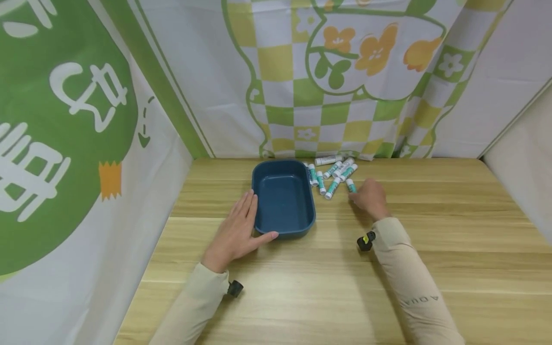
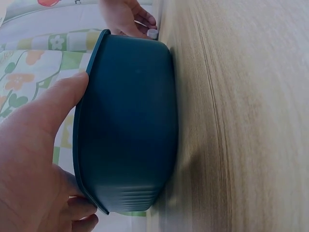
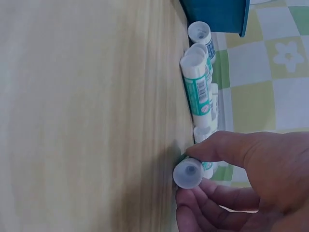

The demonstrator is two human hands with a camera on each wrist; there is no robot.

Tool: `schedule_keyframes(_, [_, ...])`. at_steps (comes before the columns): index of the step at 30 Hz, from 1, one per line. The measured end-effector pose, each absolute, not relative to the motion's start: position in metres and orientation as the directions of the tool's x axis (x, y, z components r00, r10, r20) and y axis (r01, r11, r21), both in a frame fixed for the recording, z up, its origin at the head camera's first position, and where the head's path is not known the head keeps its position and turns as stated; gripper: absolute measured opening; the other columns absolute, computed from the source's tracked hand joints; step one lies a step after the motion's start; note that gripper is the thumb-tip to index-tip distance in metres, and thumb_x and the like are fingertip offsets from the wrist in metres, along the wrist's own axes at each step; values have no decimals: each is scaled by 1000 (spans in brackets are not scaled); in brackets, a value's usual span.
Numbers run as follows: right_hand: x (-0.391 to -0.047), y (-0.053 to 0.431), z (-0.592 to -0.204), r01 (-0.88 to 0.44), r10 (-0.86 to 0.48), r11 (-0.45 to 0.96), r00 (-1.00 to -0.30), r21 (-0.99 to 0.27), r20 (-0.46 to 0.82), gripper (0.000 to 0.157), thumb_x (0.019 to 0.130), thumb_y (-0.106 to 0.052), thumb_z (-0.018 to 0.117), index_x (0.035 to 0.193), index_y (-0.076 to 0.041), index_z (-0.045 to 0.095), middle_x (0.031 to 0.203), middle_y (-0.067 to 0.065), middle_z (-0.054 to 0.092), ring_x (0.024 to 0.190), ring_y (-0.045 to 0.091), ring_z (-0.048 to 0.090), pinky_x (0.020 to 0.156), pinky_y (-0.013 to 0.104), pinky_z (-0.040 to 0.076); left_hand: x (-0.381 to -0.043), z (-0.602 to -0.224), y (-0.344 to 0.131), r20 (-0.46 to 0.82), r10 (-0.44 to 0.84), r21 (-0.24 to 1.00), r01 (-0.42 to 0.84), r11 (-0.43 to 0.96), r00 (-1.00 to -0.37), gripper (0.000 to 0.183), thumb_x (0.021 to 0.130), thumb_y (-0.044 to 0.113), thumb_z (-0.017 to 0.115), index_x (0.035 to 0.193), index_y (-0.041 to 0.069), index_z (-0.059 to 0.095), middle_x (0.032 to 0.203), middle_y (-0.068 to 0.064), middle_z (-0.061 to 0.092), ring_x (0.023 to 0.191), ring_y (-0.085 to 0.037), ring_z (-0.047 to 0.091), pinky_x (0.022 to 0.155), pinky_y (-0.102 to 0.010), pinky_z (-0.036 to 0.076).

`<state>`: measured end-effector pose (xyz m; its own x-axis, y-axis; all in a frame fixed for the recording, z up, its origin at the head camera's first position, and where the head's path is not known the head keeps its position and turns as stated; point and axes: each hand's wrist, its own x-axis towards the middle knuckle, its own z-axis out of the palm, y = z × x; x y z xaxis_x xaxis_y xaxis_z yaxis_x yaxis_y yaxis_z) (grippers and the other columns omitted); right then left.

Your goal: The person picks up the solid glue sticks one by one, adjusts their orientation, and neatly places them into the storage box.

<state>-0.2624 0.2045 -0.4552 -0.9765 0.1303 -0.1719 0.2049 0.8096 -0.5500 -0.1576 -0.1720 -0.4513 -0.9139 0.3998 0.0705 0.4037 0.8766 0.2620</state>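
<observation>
A dark blue rectangular tub (image 1: 283, 231) stands on the table. My left hand (image 1: 236, 230) rests against it, fairly straight fingers along its left rim and thumb at the near corner; in the left wrist view the thumb (image 2: 67, 94) touches the rim. To the right of the tub, my right hand (image 1: 370, 197) pinches a glue stick (image 1: 351, 185) with a white end and teal label. The right wrist view shows this glue stick (image 3: 188, 174) end-on between thumb and fingers, low at the tabletop. Several similar glue sticks (image 1: 332, 188) lie loosely piled beside the tub.
The wooden table (image 1: 302, 292) ends at the back against a checked, flowered curtain (image 1: 319, 110). A green and white printed sheet (image 1: 86, 158) hangs at the left. One white glue stick (image 1: 328, 160) lies at the table's back edge.
</observation>
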Motion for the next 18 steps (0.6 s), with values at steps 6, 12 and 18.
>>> schedule_keyframes(6, [-255,211,-456,132,100,788,-991,-601,-88,22,90,-17,76,87,5,78,84,16,75,72,20,60,62,27,48,-157,-450,-174,62,395,257,397,881,-916,115,96,74,56,167,-5,13,178,-22,7,167,-37,9,136,-52,16])
schedule_keyframes(12, [-250,216,-454,85,54,723,-996,-685,-67,28,95,-15,73,108,9,74,105,25,76,78,23,68,64,26,55,-157,-450,-175,68,393,256,396,882,-917,115,95,75,56,167,-4,13,178,-22,8,166,-37,11,136,-52,17])
schedule_keyframes(18, [-249,217,-448,-57,-39,691,-998,-720,42,25,96,-14,75,110,7,74,106,25,76,89,29,72,71,23,55,-157,-452,-173,77,398,262,404,877,-914,116,95,75,56,167,-4,14,178,-22,9,166,-37,11,135,-53,18])
